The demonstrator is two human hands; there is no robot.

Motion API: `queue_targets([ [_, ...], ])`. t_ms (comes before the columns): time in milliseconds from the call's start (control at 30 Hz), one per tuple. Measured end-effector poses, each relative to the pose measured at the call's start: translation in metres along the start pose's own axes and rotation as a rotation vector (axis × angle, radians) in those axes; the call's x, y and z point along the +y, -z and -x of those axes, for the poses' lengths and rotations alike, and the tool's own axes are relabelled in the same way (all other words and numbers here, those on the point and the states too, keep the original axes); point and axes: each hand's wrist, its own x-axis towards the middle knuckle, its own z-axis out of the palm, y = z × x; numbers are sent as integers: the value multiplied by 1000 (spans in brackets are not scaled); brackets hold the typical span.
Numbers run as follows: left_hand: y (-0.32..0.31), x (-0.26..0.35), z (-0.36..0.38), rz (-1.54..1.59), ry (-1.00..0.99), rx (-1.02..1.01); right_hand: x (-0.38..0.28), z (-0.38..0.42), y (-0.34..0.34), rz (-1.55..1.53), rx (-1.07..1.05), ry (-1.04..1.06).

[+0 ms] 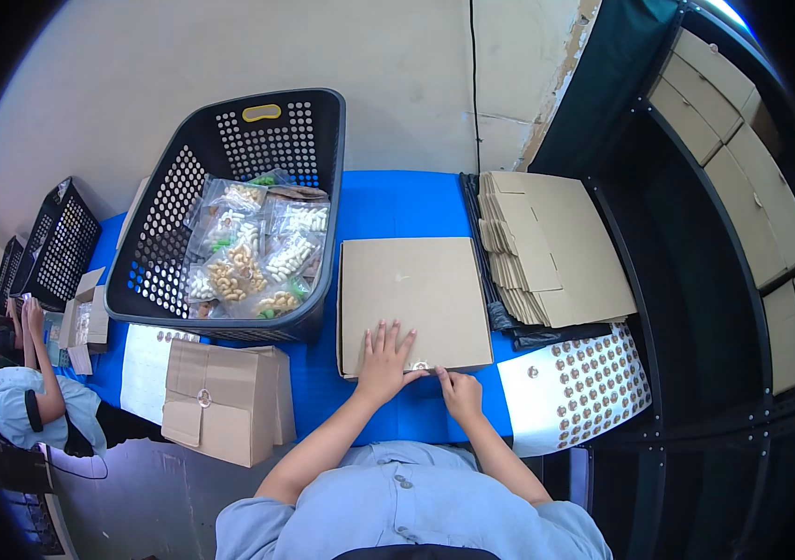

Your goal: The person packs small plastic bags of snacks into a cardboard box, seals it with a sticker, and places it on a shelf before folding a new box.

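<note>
A closed cardboard box [414, 289] lies flat on the blue table cover right in front of me. My left hand [384, 364] rests on its lid near the front edge, fingers spread, with the thumb toward a small round sticker [421, 367] at the edge. Beside that sticker, my right hand [459, 392] is closed at the front edge of the box, its thumb and index finger close to the sticker. Whether anything is between those fingers is too small to tell.
At left stands a black basket [313, 313] of clear packets [290, 257], with closed boxes [220, 397] before it. Flattened cardboard [565, 247] and a sticker sheet [603, 383] lie right, beside a shelf [743, 373]. Another person [38, 401] works far left.
</note>
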Motion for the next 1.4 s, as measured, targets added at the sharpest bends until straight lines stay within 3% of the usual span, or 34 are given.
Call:
queue_targets([
  [500,2,1,1,-22,-10,6,-9,0,-9,4,-64,-14],
  [600,4,1,1,-62,-18,-10,-9,-3,-10,-73,-115,-83],
  [700,2,0,1,-91,-26,-19,-23,-5,-3,47,-207,-97],
  [867,20,1,1,25,-13,-22,-16,-7,0,-264,-294,-312],
  [1133,11,-2,2,33,-39,-16,-20,-8,-1,-309,-298,-300],
  [1233,7,-3,3,-55,-49,-41,-34,-4,-20,-288,-355,-203],
  [1300,9,-2,4,-49,-51,-50,-31,-5,-38,-630,-503,-495],
  [1400,16,-1,3,-8,-48,-40,-22,-6,-34,-710,-491,-526],
])
